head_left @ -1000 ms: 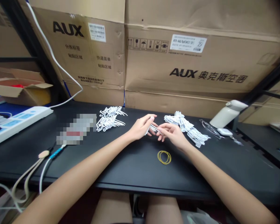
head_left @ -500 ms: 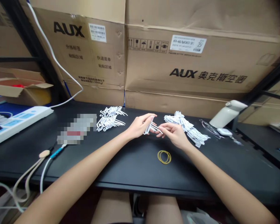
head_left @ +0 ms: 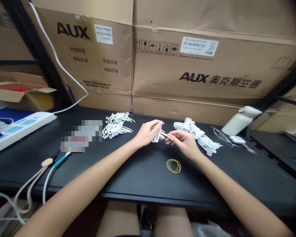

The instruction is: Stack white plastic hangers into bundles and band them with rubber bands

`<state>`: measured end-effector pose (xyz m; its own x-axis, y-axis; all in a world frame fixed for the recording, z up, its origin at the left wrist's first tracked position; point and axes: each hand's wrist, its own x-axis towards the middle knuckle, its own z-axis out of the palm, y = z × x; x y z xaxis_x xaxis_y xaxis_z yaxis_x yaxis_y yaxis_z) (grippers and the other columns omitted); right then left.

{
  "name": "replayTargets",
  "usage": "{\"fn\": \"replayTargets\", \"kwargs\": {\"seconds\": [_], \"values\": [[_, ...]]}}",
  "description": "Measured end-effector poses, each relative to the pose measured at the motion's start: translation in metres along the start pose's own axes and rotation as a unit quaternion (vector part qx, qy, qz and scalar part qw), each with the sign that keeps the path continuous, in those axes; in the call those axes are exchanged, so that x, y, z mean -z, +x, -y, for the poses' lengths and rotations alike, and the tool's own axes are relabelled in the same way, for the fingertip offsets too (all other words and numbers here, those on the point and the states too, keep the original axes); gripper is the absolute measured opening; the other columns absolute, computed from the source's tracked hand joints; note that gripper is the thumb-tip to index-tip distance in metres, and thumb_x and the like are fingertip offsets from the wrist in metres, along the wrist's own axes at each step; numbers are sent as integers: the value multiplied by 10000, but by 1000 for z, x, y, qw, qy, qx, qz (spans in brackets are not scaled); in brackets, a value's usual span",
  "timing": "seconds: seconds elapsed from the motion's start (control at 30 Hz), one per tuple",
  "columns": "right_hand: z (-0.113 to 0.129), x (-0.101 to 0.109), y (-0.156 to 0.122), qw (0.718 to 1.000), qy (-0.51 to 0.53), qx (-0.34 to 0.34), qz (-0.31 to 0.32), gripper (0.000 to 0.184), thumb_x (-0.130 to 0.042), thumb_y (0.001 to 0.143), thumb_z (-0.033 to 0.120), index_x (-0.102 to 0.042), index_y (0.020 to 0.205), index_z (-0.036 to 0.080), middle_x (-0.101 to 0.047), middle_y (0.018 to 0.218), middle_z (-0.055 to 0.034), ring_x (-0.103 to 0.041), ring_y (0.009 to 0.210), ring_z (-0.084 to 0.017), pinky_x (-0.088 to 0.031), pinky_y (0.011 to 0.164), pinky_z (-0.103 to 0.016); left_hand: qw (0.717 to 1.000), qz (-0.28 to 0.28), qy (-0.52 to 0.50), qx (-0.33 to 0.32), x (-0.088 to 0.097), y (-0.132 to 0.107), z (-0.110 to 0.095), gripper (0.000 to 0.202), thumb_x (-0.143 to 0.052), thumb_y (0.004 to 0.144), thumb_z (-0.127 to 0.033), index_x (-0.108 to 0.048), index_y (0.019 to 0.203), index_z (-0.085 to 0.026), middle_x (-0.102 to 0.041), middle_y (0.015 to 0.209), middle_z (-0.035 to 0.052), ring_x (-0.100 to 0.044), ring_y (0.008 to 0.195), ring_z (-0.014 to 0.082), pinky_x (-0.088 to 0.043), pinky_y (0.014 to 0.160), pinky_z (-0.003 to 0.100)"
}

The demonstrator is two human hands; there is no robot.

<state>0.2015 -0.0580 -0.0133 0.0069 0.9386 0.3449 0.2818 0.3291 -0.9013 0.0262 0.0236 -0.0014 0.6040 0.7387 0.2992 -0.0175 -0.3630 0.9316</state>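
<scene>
Over the middle of the black table [head_left: 138, 177], my left hand [head_left: 146, 134] and my right hand [head_left: 184, 141] meet around a few small white hangers [head_left: 160, 134]. The left hand pinches them near their hooks, and the right hand's fingertips close on their other end. A heap of the same white hangers [head_left: 116, 125] lies to the left, and a second heap of white hangers [head_left: 199, 135] lies to the right, just behind my right hand. In front of the hands, yellow rubber bands [head_left: 174, 166] rest flat on the table.
Large AUX cardboard boxes [head_left: 187, 65] wall off the back of the table. At the left are a white power strip [head_left: 14, 128], an open cardboard box [head_left: 19, 92] and cables [head_left: 39, 184] at the table's front edge. A white lamp-like device [head_left: 239, 120] and clear glasses [head_left: 220, 135] lie at right.
The hands stayed in place. The small white hangers between them have tipped more upright in my left hand's fingers, and the right hand's fingertips shifted slightly along them.
</scene>
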Motion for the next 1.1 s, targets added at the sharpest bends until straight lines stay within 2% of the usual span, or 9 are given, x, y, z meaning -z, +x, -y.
{"fn": "replayTargets", "kwargs": {"seconds": [0.1, 0.33, 0.63, 0.77, 0.93, 1.0, 1.1], "values": [[3, -1, -1, 1000, -1, -7, -11, 223, -644, 794, 381, -652, 836, 162, -728, 730, -68, -699, 653, -182, -530, 592, -278, 1000, 2, -1, 3, -2, -2, -1, 427, -439, 884, -496, -576, 1104, -156, -703, 847, 78, -692, 621, 182, -507, 498, 223], [6, -3, 2, 996, 46, -72, 12, 278, -673, 754, 414, -664, 825, 145, -738, 740, -93, -705, 625, -199, -507, 523, -259, 999, -10, 31, 13, -1, -3, -3, 459, -466, 865, -510, -611, 1106, -147, -714, 834, 87, -681, 584, 176, -511, 495, 233], [-2, -14, -5, 999, 15, -19, -28, 223, -657, 780, 375, -674, 831, 159, -729, 728, -68, -707, 669, -204, -541, 576, -282, 995, -24, 78, 58, -4, -2, -3, 428, -439, 879, -482, -626, 1097, -165, -715, 830, 71, -671, 557, 168, -459, 437, 211], [-2, -24, -8, 1000, 7, 0, -20, 192, -646, 793, 351, -676, 821, 163, -724, 752, -60, -700, 669, -196, -560, 615, -295, 983, -38, 180, 10, -7, -7, -5, 396, -337, 927, -437, -618, 1059, -191, -696, 795, 29, -629, 516, 121, -453, 503, 208], [1, -28, -13, 999, -32, 37, -17, 160, -648, 791, 324, -687, 799, 169, -719, 720, -47, -692, 661, -200, -567, 662, -320, 930, -68, 351, -82, -10, -12, -11, 352, -306, 945, -407, -592, 926, -201, -640, 718, 11, -606, 627, 145, -415, 614, 233], [4, -27, -14, 998, -37, 47, -10, 159, -672, 770, 326, -698, 786, 171, -721, 706, -45, -688, 642, -204, -566, 661, -328, 923, -55, 365, -109, -11, -12, -13, 347, -300, 948, -410, -575, 922, -199, -625, 721, 12, -596, 651, 151, -396, 622, 236], [6, -22, -10, 999, -20, 33, 16, 199, -708, 733, 361, -714, 795, 173, -729, 709, -51, -688, 630, -211, -558, 618, -325, 930, -30, 342, -135, -7, -10, -12, 339, -271, 959, -361, -563, 929, -192, -602, 713, 9, -565, 616, 135, -374, 612, 234]]}}
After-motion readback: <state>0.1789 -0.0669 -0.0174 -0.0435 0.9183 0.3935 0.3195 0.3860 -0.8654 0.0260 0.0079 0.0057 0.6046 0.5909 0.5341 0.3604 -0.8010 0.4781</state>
